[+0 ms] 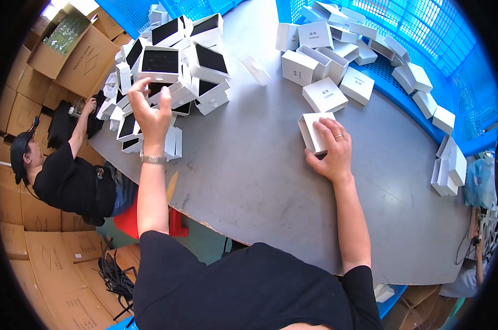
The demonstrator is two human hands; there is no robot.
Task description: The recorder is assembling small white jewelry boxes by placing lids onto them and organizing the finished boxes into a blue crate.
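Note:
My left hand (153,113) reaches to a heap of white box trays with black inserts at the left. Its thumb and forefinger are spread apart at the front of one white tray (160,74); whether they touch it, I cannot tell. On the right, my right hand (334,148) grips a white box lid (309,132), fingers over its top and thumb at its near side. Just beyond lie a closed-looking white lid (325,94) and another lid (357,85) with small print. A blurred white piece (254,70) is between the two heaps.
The grey table (249,181) has a curved near edge. Blue plastic crates (441,38) with white lids stand at the far right; more lids (449,168) are stacked at the right edge. A person in black (73,176) works at the left beside cardboard cartons (56,269).

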